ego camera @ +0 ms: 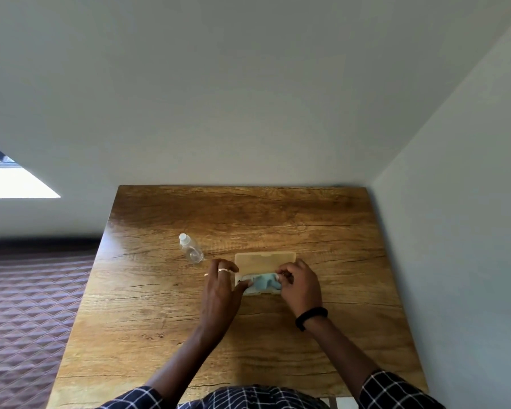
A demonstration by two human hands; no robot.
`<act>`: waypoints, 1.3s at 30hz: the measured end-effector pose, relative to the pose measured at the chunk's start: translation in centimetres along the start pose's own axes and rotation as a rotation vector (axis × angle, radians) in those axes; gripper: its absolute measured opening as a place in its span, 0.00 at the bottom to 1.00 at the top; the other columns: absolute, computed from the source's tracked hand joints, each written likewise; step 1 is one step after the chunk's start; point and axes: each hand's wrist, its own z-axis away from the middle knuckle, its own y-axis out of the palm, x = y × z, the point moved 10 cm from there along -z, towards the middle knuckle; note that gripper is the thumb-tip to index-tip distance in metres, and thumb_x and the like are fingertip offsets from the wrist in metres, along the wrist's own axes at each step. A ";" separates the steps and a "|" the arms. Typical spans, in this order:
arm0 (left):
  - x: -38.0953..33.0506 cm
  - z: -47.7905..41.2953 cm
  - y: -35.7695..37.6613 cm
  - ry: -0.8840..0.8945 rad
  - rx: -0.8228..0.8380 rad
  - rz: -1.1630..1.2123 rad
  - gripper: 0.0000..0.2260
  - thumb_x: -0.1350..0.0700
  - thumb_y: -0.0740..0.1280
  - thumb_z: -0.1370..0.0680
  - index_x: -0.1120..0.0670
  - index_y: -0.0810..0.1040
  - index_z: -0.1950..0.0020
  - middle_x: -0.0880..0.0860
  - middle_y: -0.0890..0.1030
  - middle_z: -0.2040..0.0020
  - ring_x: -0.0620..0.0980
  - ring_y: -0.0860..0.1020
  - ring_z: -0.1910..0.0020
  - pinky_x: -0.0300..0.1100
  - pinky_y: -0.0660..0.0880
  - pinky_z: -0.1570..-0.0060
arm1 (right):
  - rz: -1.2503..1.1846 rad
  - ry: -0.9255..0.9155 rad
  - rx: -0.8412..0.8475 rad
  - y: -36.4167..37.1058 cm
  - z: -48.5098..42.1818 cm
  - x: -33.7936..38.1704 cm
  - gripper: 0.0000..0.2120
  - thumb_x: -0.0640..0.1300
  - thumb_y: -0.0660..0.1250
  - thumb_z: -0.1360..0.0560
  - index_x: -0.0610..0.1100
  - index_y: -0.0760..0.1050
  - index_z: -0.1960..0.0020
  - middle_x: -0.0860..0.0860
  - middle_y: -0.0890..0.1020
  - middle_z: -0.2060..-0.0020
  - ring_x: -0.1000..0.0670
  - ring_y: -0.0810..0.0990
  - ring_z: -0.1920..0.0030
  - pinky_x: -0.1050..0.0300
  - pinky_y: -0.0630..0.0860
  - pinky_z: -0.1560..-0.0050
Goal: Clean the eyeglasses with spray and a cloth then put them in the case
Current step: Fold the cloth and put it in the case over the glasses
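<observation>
A translucent beige glasses case (pixel 264 257) lies open in the middle of the wooden table (pixel 248 335), its lid tipped back. A light blue cloth (pixel 265 281) is bunched inside the tray. My left hand (pixel 221 286) rests on the case's left end, thumb against the cloth. My right hand (pixel 300 283) covers the right end, fingertips pinched at the cloth's edge. A dark bit of the eyeglasses' frame seems to show at the tray's left; the rest is hidden. A small clear spray bottle (pixel 190 248) lies on its side to the left of the case.
The table sits in a corner, with a grey wall along its far edge and another along its right side. A quilted brown surface (pixel 27 305) lies to the left of the table.
</observation>
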 end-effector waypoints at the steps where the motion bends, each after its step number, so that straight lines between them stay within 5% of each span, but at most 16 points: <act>1: 0.3 0.0 -0.2 0.003 0.000 0.043 0.23 0.46 0.74 0.28 0.58 0.72 0.41 0.54 0.73 0.40 0.48 0.74 0.43 0.43 0.79 0.48 | -0.002 0.003 -0.003 0.0 0.0 0.0 0.03 0.41 0.72 0.27 0.49 0.82 0.55 0.56 0.77 0.56 0.55 0.78 0.56 0.59 0.79 0.57; 5: 1.4 -0.3 1.1 0.033 0.196 0.145 0.43 0.43 0.76 0.29 0.56 0.58 0.23 0.55 0.69 0.27 0.49 0.72 0.31 0.47 0.75 0.35 | -0.003 0.015 -0.015 -0.2 0.1 0.1 0.02 0.42 0.72 0.26 0.49 0.82 0.55 0.56 0.76 0.57 0.56 0.77 0.57 0.68 0.72 0.60; 9: 0.4 -0.8 1.9 0.207 0.289 0.075 0.53 0.45 0.75 0.28 0.53 0.39 0.18 0.54 0.66 0.24 0.52 0.73 0.30 0.50 0.76 0.34 | -0.007 0.021 -0.022 -0.3 0.1 0.1 0.02 0.42 0.72 0.26 0.48 0.82 0.55 0.56 0.77 0.57 0.56 0.78 0.57 0.69 0.71 0.60; 13: 0.7 -1.1 2.1 0.225 0.287 0.040 0.49 0.35 0.67 0.25 0.54 0.40 0.18 0.63 0.70 0.26 0.58 0.74 0.31 0.58 0.77 0.37 | -0.010 0.035 -0.024 -0.3 0.1 0.1 0.03 0.42 0.72 0.26 0.49 0.82 0.54 0.57 0.77 0.57 0.57 0.78 0.56 0.69 0.71 0.59; 20: 0.7 -0.8 2.1 0.205 0.272 0.014 0.49 0.29 0.61 0.26 0.54 0.43 0.18 0.62 0.68 0.25 0.57 0.72 0.29 0.55 0.76 0.34 | -0.031 0.037 -0.041 -0.5 0.3 0.0 0.03 0.44 0.72 0.26 0.48 0.81 0.52 0.57 0.78 0.57 0.56 0.78 0.56 0.65 0.74 0.56; 26: 1.1 -0.6 2.1 0.165 0.289 0.019 0.49 0.38 0.69 0.28 0.50 0.43 0.18 0.60 0.68 0.25 0.57 0.72 0.30 0.54 0.76 0.36 | -0.082 -0.089 -0.176 -2.9 1.5 0.9 0.06 0.39 0.72 0.27 0.46 0.79 0.52 0.54 0.78 0.55 0.57 0.77 0.57 0.57 0.80 0.56; 29: 1.5 -0.6 2.2 0.156 0.294 0.000 0.49 0.36 0.69 0.28 0.50 0.43 0.18 0.59 0.67 0.24 0.56 0.70 0.28 0.53 0.74 0.34 | -0.033 -0.163 -0.224 -4.5 1.6 0.2 0.21 0.42 0.76 0.31 0.46 0.73 0.41 0.51 0.75 0.46 0.53 0.77 0.50 0.55 0.81 0.54; 33: 1.3 -0.6 2.3 0.164 0.293 -0.007 0.48 0.34 0.67 0.27 0.55 0.48 0.18 0.60 0.68 0.26 0.57 0.72 0.30 0.51 0.74 0.36 | 0.103 -0.184 0.132 -2.1 0.6 -1.5 0.54 0.46 0.81 0.37 0.53 0.49 0.22 0.49 0.62 0.28 0.52 0.64 0.31 0.53 0.73 0.37; 39: 1.5 -0.5 2.5 0.155 0.297 -0.026 0.47 0.44 0.75 0.27 0.55 0.52 0.19 0.59 0.68 0.26 0.53 0.72 0.32 0.40 0.70 0.38 | 0.207 -0.246 0.281 0.1 0.9 -0.8 0.55 0.46 0.78 0.33 0.62 0.42 0.23 0.50 0.62 0.24 0.49 0.64 0.26 0.55 0.67 0.31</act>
